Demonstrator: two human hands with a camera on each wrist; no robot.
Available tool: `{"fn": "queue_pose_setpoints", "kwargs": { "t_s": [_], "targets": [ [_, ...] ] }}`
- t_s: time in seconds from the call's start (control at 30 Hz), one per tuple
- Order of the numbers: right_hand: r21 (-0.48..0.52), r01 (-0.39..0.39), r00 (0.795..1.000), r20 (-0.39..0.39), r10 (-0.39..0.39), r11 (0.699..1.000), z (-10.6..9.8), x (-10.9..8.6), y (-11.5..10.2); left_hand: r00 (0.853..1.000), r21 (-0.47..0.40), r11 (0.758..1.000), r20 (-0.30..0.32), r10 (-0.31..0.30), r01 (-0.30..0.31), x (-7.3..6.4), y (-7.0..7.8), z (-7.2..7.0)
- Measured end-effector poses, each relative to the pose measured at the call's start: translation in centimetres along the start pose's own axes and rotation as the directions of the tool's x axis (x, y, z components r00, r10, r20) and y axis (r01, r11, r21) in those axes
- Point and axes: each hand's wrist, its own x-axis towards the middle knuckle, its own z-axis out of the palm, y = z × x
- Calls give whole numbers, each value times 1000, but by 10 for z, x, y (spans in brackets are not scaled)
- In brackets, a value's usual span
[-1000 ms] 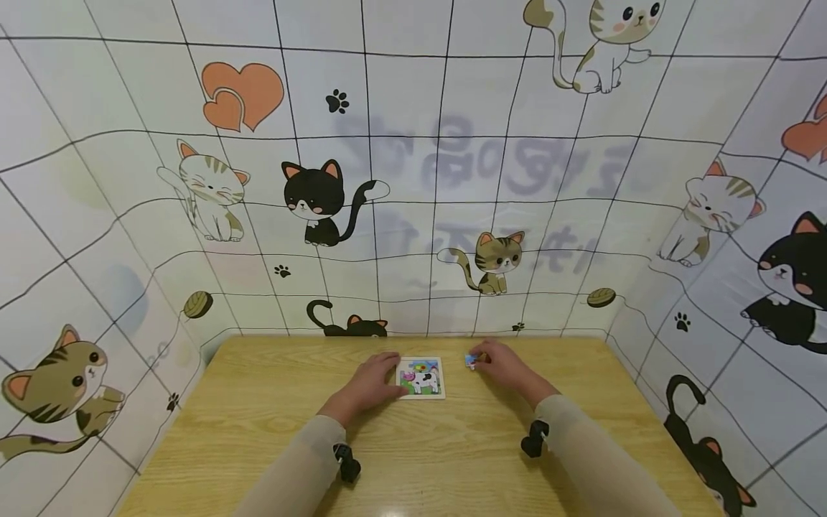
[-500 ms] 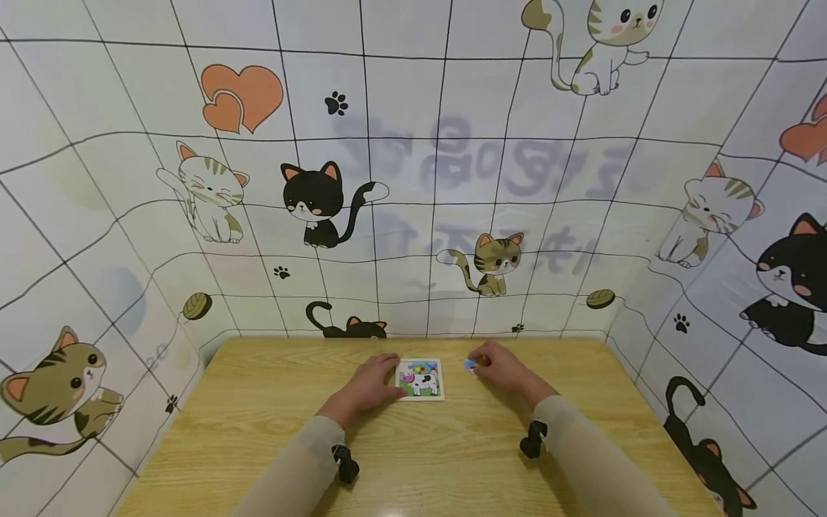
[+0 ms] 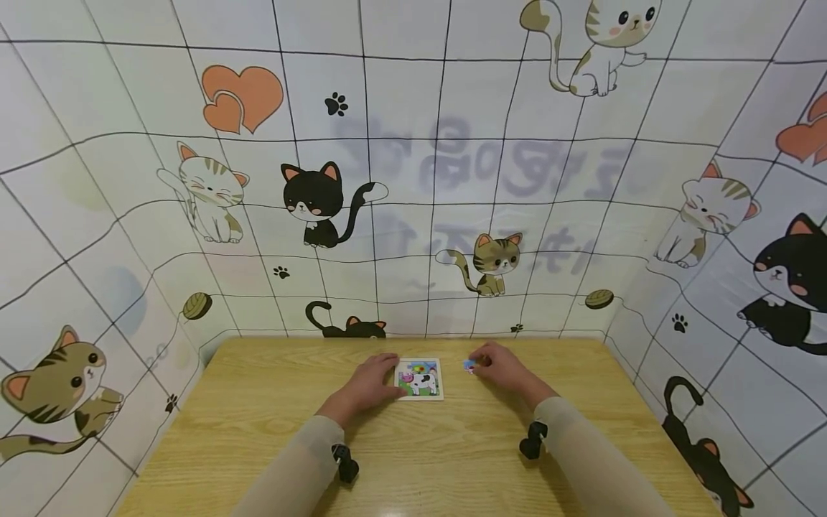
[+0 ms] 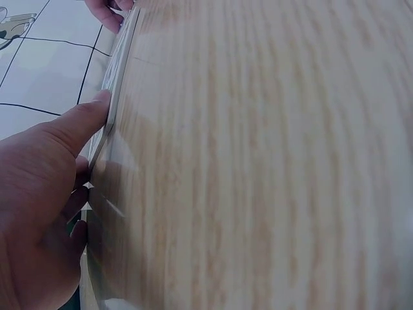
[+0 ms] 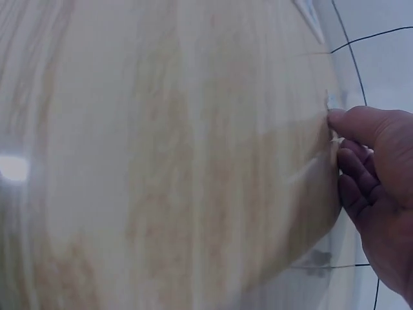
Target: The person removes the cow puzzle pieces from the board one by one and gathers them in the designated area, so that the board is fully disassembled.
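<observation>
A small square jigsaw puzzle (image 3: 420,380) with a cow picture and a pale frame lies flat near the table's far edge in the head view. My left hand (image 3: 368,386) holds it by its left side, the thumb on the near corner and the fingers at the far one. In the left wrist view the thumb of the left hand (image 4: 55,168) rests on the frame. To the right, apart from the puzzle, my right hand (image 3: 505,366) pinches a small blue puzzle piece (image 3: 468,365). The right wrist view shows that piece (image 5: 332,101) mostly covered by the right hand (image 5: 381,168).
The wooden table (image 3: 413,452) reaches back to a white wall (image 3: 413,179) printed with cats and grid lines. Similar walls stand on both sides. Each wrist wears a small black camera mount.
The blue piece has tipped slightly lower at my right fingertips. My left hand and the puzzle stay in place, while the head view shifts very slightly.
</observation>
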Motion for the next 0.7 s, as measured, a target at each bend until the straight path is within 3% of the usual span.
{"fn": "queue_pose_setpoints", "kwargs": {
  "t_s": [0.3,0.57,0.7],
  "targets": [
    [45,-14,999,-41,16,999,5,1,-14,999,16,999,-16,34,-34,-1,-1,1],
    [17,112,994,-21,-112,994,10,6,-49,1000,-35,999,-12,9,-9,3,-7,5],
    [-3,133,991,-13,-133,991,14,11,-60,1000,-27,1000,-14,11,-12,4,-9,6]
  ]
}}
